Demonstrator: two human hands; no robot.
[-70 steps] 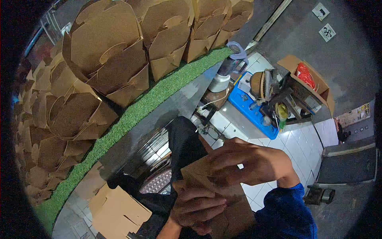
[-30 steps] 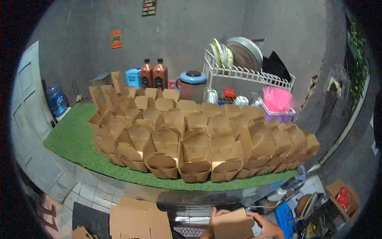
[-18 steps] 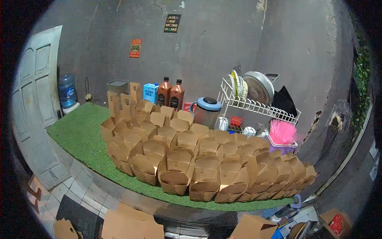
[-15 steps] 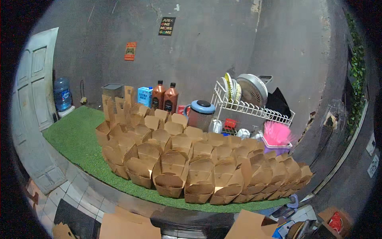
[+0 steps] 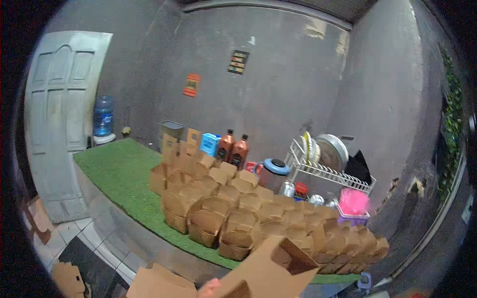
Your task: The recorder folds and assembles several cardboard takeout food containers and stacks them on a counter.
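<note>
We see grey, peeling walls (image 5: 283, 94), a pale panelled door (image 5: 62, 124) at left, white floor tiles (image 5: 67, 229) below, and a long surface (image 5: 107, 208) topped with green artificial turf (image 5: 119, 171).

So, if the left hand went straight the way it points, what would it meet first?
Probably the nearest open brown box: the left hand, blurred, seems to point up and right into its side. Depth is unclear; they may already touch.

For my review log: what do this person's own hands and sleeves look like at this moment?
Only a small, blurred part of what appears to be the left hand shows, at the lower edge. It looks bare, with no glove or ring visible there. Wrists and sleeves are out of sight, as is the right hand.
</note>
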